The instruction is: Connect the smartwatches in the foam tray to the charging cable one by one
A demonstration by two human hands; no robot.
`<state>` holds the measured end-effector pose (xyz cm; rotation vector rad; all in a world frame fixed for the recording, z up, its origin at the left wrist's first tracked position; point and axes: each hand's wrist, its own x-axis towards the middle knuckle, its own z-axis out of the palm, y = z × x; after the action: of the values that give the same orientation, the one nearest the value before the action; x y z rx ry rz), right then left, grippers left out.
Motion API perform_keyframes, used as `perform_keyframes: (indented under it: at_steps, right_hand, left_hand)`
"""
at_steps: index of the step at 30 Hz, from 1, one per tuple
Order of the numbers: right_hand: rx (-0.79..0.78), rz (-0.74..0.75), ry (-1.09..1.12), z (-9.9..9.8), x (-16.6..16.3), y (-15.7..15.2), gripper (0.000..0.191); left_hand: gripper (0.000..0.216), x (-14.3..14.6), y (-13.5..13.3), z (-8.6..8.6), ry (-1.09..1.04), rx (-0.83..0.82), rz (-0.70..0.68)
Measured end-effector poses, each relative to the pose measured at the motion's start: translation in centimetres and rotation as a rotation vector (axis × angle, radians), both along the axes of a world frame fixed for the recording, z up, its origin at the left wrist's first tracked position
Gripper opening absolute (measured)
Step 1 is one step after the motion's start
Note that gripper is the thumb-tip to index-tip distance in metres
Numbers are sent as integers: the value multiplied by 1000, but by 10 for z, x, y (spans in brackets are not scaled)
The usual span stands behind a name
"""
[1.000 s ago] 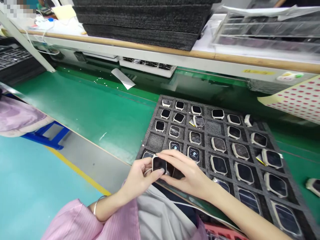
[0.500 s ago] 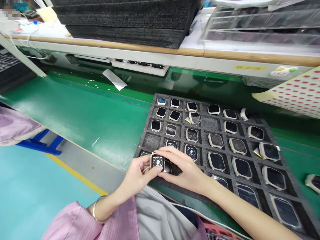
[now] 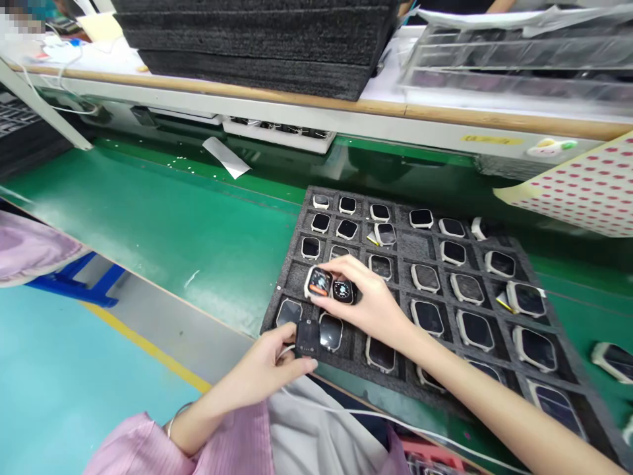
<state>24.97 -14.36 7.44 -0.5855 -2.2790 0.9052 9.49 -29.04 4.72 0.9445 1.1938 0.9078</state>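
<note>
My right hand [image 3: 366, 298] is closed on a smartwatch case [image 3: 318, 282] without a strap, its screen lit, held over the near left part of a dark foam tray [image 3: 289, 272]. Just right of it, partly behind my fingers, another lit watch [image 3: 343, 290] lies in its slot. My left hand [image 3: 279, 363] grips a small black block [image 3: 307, 338] with a white cable [image 3: 356, 411] running from it, at the tray's near edge. Beside the block are a watch with a dark screen [image 3: 331, 331] and a second one [image 3: 289, 312]. Several more watch cases fill the tray's slots.
Beyond the green bench top [image 3: 148, 218] runs a raised shelf [image 3: 277, 92] bearing stacked black foam [image 3: 247, 39] and clear plastic trays [image 3: 519, 59]. A paper strip [image 3: 226, 158] lies on the green surface. One loose watch [image 3: 613, 360] sits right of the tray. A blue stool [image 3: 79, 280] stands at left.
The lit watch has come off the black block and moved up and away in my right hand, over the tray. My left hand has lowered slightly, keeping the block.
</note>
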Motion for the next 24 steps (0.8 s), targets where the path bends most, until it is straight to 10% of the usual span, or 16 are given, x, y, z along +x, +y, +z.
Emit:
perform_keyframes:
  at_steps: [6, 17, 24]
  right_hand:
    - [312, -15, -344, -14, -22, 16, 41]
    - [421, 93, -705, 11, -40, -49, 28]
    - [123, 81, -375, 10, -21, -23, 24]
  left_hand:
    - [15, -4, -11, 6, -119, 11, -2]
    - [20, -23, -28, 14, -170, 44, -259]
    - [34, -19, -17, 12, -166, 4, 208]
